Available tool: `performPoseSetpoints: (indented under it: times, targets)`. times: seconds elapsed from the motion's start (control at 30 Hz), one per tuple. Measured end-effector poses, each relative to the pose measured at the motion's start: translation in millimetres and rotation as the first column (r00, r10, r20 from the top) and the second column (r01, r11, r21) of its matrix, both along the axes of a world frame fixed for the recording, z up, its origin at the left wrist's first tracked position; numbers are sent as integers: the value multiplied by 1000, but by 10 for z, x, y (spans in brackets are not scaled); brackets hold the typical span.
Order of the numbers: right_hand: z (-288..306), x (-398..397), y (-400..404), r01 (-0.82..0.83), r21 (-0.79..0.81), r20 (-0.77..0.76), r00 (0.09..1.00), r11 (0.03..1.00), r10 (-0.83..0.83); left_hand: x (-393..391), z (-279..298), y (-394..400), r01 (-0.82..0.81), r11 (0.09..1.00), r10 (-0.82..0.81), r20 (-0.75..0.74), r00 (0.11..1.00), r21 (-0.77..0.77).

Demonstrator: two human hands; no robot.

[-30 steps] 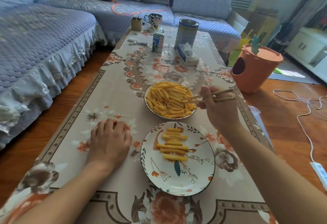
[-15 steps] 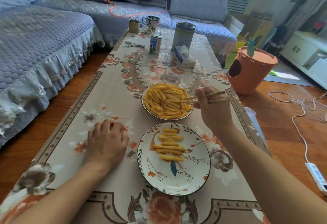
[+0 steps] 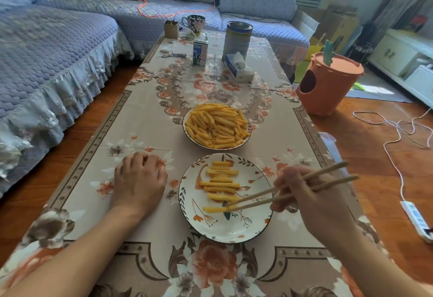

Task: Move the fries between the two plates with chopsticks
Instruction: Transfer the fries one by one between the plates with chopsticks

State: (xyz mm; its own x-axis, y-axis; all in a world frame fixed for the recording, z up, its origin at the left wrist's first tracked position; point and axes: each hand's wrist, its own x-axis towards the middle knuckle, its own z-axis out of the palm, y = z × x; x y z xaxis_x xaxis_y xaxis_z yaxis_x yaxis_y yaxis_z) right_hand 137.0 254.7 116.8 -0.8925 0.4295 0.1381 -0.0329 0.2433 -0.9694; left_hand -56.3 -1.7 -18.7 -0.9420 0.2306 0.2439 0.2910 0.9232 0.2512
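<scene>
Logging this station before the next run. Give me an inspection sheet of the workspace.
Surface: floral tablecloth covers the low table.
Job's things: far plate heaped with fries; near plate holds a short row; chopsticks pinch one fry.
Clutter: milk carton, tin can, tissue pack, mug.
Hands: left hand rests on cloth; right hand grips chopsticks.
Cables: white cord, power strip.
Surroundings: sofa, orange bin.

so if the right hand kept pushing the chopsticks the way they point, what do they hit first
The right hand aims the chopsticks left and down; their tips already sit at the nearest fry on the near plate, so probably that fry.
</scene>
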Motion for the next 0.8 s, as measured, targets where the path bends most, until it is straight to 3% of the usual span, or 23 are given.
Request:
performPoseSetpoints:
  times: [0.3, 0.57, 0.8]
  targets:
    - [-170, 53, -75, -18, 308, -79, 996, 951, 44, -17, -34, -9, -7, 1000, 7, 5, 1000, -11]
    - [-158, -22, -81, 33, 190, -90, 996, 981, -16, -18, -37, -3, -2, 1000, 2, -8, 1000, -13]
    - [45, -52, -55, -12, 181, -68, 997, 984, 24, 3, -19, -4, 3, 1000, -3, -16, 1000, -4]
